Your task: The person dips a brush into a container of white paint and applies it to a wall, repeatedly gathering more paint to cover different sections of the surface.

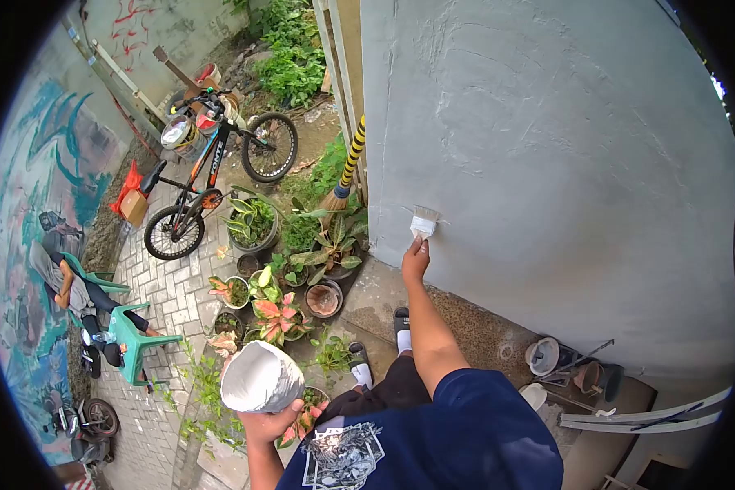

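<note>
My right hand (416, 260) grips a paintbrush (424, 222) by its handle, arm stretched forward. The brush's bristles lie against the grey wall (539, 147), low on its left part. Down at my left side, my left hand (271, 420) is wrapped round the lower part of a white paint container (261, 377). Its round mouth faces up, and the inside looks white.
Potted plants (276, 317) crowd the ground left of my feet. A broom (347, 175) leans by the wall's left edge. Farther left are a bicycle (208, 163), a green plastic chair (139, 343) and a seated person (73, 286). Buckets (543, 356) stand at the wall's lower right.
</note>
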Demonstrator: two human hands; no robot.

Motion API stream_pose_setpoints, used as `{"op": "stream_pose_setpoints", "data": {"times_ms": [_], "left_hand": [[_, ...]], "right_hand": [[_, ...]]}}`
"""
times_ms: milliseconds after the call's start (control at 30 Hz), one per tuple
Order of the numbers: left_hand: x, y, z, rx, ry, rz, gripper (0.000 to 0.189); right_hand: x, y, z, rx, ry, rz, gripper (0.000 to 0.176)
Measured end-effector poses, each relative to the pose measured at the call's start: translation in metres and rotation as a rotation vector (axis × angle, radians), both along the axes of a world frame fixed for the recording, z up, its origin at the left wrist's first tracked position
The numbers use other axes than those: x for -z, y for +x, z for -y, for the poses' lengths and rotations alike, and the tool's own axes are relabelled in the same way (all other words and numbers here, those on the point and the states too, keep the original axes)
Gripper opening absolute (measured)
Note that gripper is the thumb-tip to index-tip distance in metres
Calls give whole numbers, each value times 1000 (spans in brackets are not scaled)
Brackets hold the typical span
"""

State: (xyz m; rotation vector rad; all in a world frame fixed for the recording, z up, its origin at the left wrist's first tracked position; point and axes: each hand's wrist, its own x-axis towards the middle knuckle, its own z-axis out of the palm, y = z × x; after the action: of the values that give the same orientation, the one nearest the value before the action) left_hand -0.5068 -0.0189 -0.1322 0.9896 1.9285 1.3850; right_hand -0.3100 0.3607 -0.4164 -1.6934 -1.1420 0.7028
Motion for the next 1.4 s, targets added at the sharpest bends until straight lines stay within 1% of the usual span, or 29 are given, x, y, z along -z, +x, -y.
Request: {"op": "stream_pose_setpoints", "data": {"times_ms": [33, 67, 133, 200, 233, 300, 333, 367, 400, 433, 467, 500, 533, 600, 633, 700, 733, 767, 833, 867, 900, 967, 1000, 1033, 1100, 1133, 1300, 1367, 1400], "left_hand": [[-11, 6, -12, -13, 20, -34, 88], [-27, 19, -19, -37, 2, 88, 77], [-21, 21, -15, -74, -30, 94, 71], [-23, 30, -23, -122, -12, 101, 69], [-20, 31, -24, -143, 7, 85, 70], [-5, 25, -21, -103, -14, -4, 72], [-4, 31, -26, -192, -3, 31, 80], [-4, 36, -28, -283, 12, 73, 89], [-1, 36, -27, -287, -7, 122, 88], [1, 33, -23, -254, -73, 117, 87], [6, 30, -19, -213, -75, 97, 85], [10, 29, -17, -169, -73, 77, 84], [8, 31, -17, -168, -63, 91, 84], [3, 32, -23, -127, -82, 143, 78], [2, 31, -24, -128, -76, 155, 78], [1, 28, -24, -75, -91, 101, 74], [-8, 30, -27, -75, -88, 171, 75], [0, 25, -23, -80, -78, 183, 75], [25, 7, -11, -2, 8, -1, 75], [-27, 24, -34, -22, -113, 421, 71], [-33, 19, -39, -26, -116, 435, 71], [-29, 7, -42, 283, 18, 328, 31], [-25, 3, -43, 256, -126, 282, 31], [-7, -5, -39, 247, -125, 301, 31], [43, -22, -29, 344, -174, -111, 38], [51, -25, -32, 318, -604, 58, 64], [140, -16, -28, 127, -540, 69, 73], [172, -9, -16, 46, -529, 57, 78], [187, -4, -6, 6, -521, 46, 80]], "right_hand": [[17, 2, 2, -16, -47, -21, 34], [35, 2, 4, -13, -52, -42, 34], [106, 8, 5, -48, -99, 82, 39], [135, 22, 7, 37, -702, -358, 47], [138, 26, -5, 33, -704, -375, 47], [144, 43, -8, 129, -948, -447, 53], [164, 57, -9, 138, -966, -443, 53], [194, 73, -13, -6, -1089, -662, 52], [191, 84, -16, -158, -1194, -879, 51], [186, 92, -14, -151, -1196, -861, 51], [180, 96, -13, -288, -1145, -583, 49], [157, 97, -14, -416, -1076, -306, 47], [130, 98, -19, -409, -1068, -292, 47], [63, 97, -30, -251, -930, -488, 41], [28, 99, -28, -249, -925, -476, 41], [-43, 105, -12, -253, -720, -533, 36], [-78, 109, 0, -253, -715, -520, 36], [-113, 112, 13, -234, -583, -571, 34], [-179, 114, 33, -208, -369, -604, 33], [-204, 114, 41, -197, -287, -589, 34], [-218, 113, 47, -198, -293, -575, 34], [-231, 108, 48, -207, -40, -546, 33], [-221, 105, 44, -233, -19, -542, 33], [-203, 99, 38, -241, -26, -524, 33], [-144, 80, 24, -167, -24, -588, 33], [-103, 73, 19, -144, -72, -545, 33], [111, 41, -5, 23, -100, -447, 34], [201, 46, -3, 0, -192, -351, 37], [232, 47, -2, -12, -255, -284, 40]]}}
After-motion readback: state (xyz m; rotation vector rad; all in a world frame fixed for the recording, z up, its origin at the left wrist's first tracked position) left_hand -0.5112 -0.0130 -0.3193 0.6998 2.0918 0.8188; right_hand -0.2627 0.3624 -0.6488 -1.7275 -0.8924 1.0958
